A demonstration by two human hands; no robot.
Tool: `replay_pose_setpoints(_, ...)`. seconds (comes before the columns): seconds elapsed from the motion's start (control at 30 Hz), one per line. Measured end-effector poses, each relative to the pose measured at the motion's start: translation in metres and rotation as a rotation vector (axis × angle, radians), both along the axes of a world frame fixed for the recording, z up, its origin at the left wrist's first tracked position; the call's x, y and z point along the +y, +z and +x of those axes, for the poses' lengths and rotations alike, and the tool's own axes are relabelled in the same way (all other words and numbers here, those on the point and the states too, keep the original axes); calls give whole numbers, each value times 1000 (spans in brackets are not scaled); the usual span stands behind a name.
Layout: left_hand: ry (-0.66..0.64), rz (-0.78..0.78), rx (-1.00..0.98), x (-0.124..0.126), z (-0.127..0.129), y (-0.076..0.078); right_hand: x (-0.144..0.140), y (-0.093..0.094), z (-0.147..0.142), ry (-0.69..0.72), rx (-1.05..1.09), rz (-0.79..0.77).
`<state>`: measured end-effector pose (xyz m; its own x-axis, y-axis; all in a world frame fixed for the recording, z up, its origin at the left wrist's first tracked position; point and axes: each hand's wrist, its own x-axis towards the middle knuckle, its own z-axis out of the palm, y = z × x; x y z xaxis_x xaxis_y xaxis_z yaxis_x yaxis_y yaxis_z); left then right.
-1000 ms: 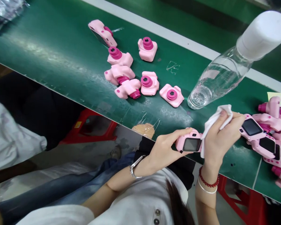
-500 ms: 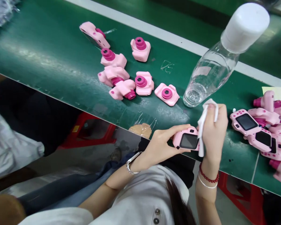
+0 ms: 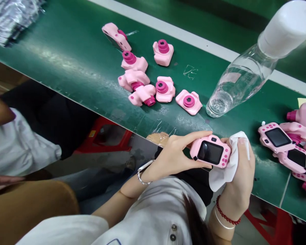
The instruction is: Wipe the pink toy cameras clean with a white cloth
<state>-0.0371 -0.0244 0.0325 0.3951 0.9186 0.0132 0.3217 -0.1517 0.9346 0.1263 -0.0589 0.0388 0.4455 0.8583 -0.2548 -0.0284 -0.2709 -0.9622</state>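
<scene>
Between the thumb and fingers of my left hand (image 3: 172, 158) is a pink toy camera (image 3: 206, 151), its dark screen and pink buttons facing up. My right hand (image 3: 242, 170) grips a white cloth (image 3: 226, 170) at the camera's right end; some of its fingertips are hidden behind the cloth and camera. Just beyond the hands, a pink camera (image 3: 188, 102) lies lens up on the green table (image 3: 73, 75). To its right stands a clear bottle (image 3: 241, 81) with a white cap and a little liquid at its bottom.
Several more pink cameras (image 3: 136, 80) lie at the back left, and a pile of them (image 3: 277, 136) is at the right. Plastic-wrapped items (image 3: 12, 20) are at the far left. Red stools (image 3: 107, 136) stand below the table edge. Another person's sleeve (image 3: 28, 146) shows at left.
My right hand with the cloth has moved down, off the camera's face to its right end, uncovering the buttons. The head view has shifted slightly.
</scene>
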Motion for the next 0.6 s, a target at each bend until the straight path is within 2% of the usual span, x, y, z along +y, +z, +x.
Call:
replay_pose_setpoints(0.23,-27,67,46,0,2,-3,-4,-4,-3,-100,-82,31)
replay_pose_setpoints(0.33,-10,113,171,-6,9,-13,-1,-11,-4,-167,-257,85)
replay_pose_setpoints(0.43,-81,233,295,-4,14,-22,3,-23,11,-223,-508,115)
replay_pose_setpoints(0.5,-61,344,314,8,11,-26,3,-34,35,-364,-712,149)
replay_pose_setpoints(0.6,145,514,376,40,2,-29,4,-50,82,-671,-981,233)
